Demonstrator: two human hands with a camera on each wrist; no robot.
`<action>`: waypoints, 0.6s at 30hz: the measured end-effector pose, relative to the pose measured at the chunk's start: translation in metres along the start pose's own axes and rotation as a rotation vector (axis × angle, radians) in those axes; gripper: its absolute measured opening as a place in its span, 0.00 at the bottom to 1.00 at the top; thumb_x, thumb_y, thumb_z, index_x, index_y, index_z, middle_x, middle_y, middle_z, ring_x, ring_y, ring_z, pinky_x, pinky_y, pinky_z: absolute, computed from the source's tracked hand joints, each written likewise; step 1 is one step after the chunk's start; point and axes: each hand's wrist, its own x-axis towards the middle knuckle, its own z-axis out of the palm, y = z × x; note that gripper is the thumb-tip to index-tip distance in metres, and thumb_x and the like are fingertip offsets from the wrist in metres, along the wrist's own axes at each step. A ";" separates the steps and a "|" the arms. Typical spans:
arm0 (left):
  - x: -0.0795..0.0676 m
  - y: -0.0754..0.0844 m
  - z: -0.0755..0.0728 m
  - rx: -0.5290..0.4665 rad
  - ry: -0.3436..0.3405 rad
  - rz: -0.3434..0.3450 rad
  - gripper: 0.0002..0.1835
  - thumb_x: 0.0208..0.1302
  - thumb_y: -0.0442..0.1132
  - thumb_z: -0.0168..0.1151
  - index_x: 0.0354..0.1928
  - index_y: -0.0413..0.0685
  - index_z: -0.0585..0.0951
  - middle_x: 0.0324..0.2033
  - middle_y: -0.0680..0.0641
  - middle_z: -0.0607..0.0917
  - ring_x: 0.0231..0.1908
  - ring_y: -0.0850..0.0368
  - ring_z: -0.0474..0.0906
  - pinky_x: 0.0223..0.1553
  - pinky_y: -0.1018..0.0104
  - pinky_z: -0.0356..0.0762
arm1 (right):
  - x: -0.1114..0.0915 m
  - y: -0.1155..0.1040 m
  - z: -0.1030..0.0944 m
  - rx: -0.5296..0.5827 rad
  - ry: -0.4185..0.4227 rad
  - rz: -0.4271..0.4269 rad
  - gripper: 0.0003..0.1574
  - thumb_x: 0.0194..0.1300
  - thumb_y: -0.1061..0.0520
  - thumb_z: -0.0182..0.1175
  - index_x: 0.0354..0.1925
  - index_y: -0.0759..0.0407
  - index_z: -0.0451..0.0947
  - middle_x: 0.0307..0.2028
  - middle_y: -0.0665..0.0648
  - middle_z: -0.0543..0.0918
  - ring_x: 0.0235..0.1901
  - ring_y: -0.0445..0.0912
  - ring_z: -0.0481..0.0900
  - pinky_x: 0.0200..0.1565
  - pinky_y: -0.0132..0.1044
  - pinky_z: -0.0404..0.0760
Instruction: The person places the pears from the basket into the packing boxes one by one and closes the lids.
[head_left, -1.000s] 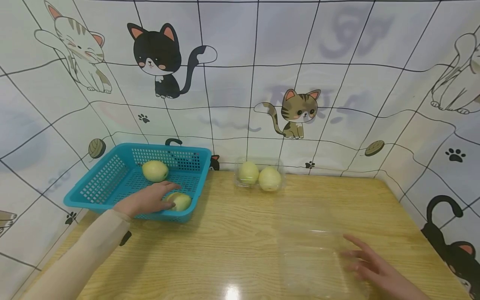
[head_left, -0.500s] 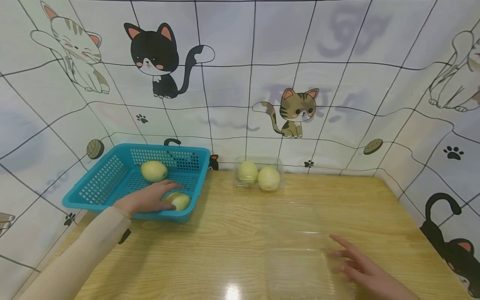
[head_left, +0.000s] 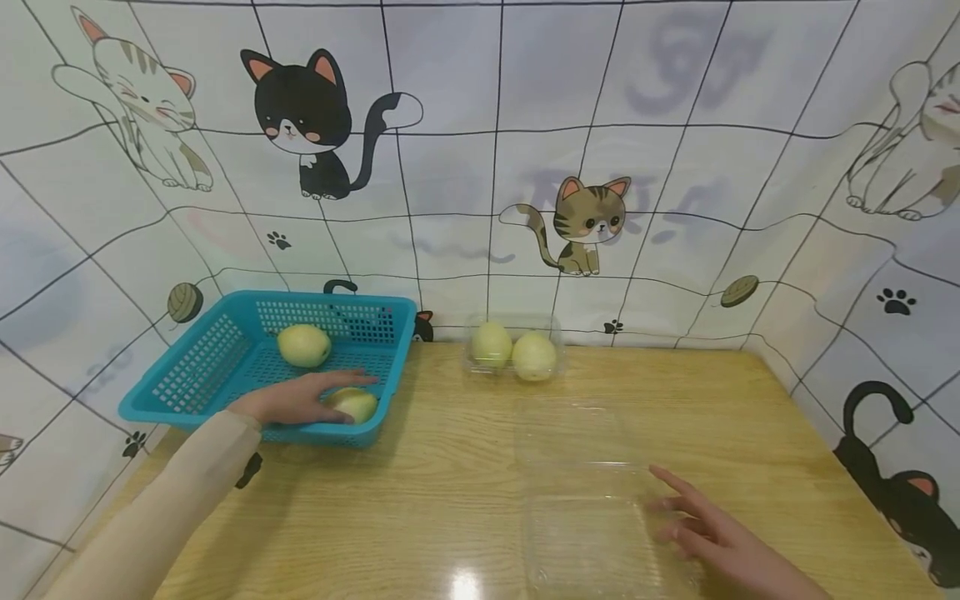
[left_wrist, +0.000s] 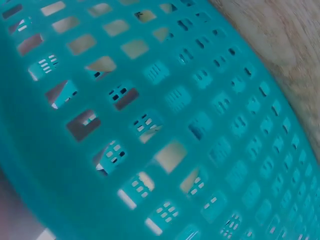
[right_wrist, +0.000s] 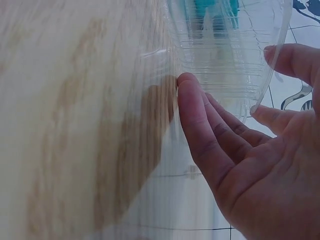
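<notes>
The clear box [head_left: 588, 533] slid nearer the basket [head_left: 262, 367], with the right hand [head_left: 708, 533] spread against its side. The left hand [head_left: 300, 396] held a fruit [head_left: 358, 403] in the basket's near right corner.

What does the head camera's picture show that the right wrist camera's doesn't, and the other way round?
Only the head view clearly shows the left hand touching a pale green fruit in the blue basket, with a second fruit farther back.

Only the right wrist view shows the palm of the right hand, close up.

Both show that hand, a clear plastic container, the wooden table and patterned backdrop.
</notes>
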 end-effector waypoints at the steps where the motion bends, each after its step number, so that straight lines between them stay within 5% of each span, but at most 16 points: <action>1: 0.001 -0.001 0.000 -0.009 -0.008 -0.003 0.36 0.65 0.53 0.62 0.71 0.48 0.65 0.69 0.33 0.60 0.67 0.32 0.53 0.62 0.34 0.55 | 0.000 0.000 0.000 0.000 0.003 -0.001 0.41 0.77 0.57 0.44 0.76 0.56 0.33 0.63 0.80 0.59 0.50 0.49 0.78 0.44 0.39 0.80; 18: 0.005 -0.003 0.003 -0.151 -0.093 -0.100 0.30 0.66 0.46 0.61 0.70 0.54 0.68 0.70 0.34 0.59 0.69 0.31 0.48 0.63 0.30 0.44 | 0.001 0.000 0.002 0.020 0.044 0.086 0.42 0.77 0.53 0.46 0.77 0.55 0.35 0.64 0.78 0.60 0.56 0.63 0.71 0.45 0.48 0.79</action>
